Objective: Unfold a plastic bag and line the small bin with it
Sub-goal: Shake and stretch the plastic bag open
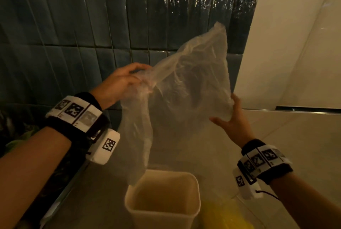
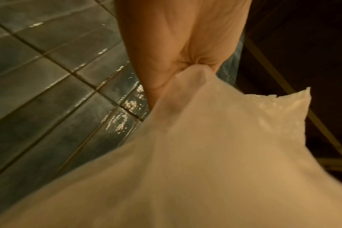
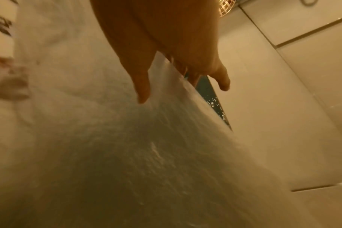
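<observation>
Left hand (image 1: 122, 81) pinching thin translucent plastic bag (image 1: 186, 88), right hand (image 1: 233, 121) spread against it, above small beige plastic bin (image 1: 162, 208).

The bag (image 1: 188, 88) is translucent and milky. The bin (image 1: 162, 201) is cream. Wall tiles (image 1: 55, 25) are glossy dark blue-grey; wristbands (image 1: 73, 112) carry black-and-white square markers.

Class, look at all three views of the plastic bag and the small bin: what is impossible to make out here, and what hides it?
- Bin: base cut off by the head view's bottom edge.
- Left hand: fingertips buried in the bunched bag, left wrist view.
- Right hand: grip blurred in the right wrist view.
- Bag's opening: lost among folds, head view.
- Yellow thing beside the bin: too dim to name.
</observation>
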The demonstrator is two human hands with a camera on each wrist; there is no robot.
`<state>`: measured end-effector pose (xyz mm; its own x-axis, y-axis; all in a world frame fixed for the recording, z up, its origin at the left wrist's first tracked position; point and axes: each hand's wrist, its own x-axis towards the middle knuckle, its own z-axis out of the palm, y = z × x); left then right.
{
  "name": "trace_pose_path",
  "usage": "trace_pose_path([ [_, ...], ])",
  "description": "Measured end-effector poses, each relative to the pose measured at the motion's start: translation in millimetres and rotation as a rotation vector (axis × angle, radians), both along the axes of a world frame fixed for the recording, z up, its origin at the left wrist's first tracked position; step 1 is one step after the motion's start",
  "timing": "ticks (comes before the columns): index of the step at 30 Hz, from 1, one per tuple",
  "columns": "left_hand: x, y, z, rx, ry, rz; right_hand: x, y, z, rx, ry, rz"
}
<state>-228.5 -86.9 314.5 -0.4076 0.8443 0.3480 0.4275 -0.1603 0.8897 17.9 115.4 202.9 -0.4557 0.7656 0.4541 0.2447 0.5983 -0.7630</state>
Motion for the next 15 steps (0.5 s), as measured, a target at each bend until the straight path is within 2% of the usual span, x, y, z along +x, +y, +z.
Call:
trace_pose_path([
  [2, -6.9, -2.1, -0.8, -0.041, -0.054, 0.059, 1.4, 6.6, -8.0, 0.001, -0.095, -0.040],
  [3, -10.9, -1.8, -1.7, -0.095, 0.016, 0.132, 1.4, 7.7, -8.1, 0.025, -0.122, -0.056],
  [6, -17.2, 4.2, -5.9, -0.321, 0.469, 0.375, -3.1, 7.1, -3.3, 0.082, -0.164, -0.038],
  [8, -5.1, 7.9, -4.9, -0.207, 0.676, 0.420, -12.1, 4.9, 2.9, 0.123, -0.206, -0.039],
  [10, 19.2, 10.1, 1.4, 0.083, 0.683, 0.371, -22.4, 0.9, 10.0, 0.178, -0.247, -0.041],
  [12, 46.0, 11.9, 9.5, 0.290, 0.707, 0.335, -32.2, -5.8, 17.6, 0.230, -0.261, -0.019],
  [13, 54.7, 15.2, 11.6, 0.336, 0.826, 0.354, -36.3, -10.0, 21.4, 0.258, -0.264, 0.004],
  [15, 65.4, 26.0, 7.0, 0.314, 1.213, 0.372, -42.8, -21.2, 29.6, 0.316, -0.248, 0.057],
])
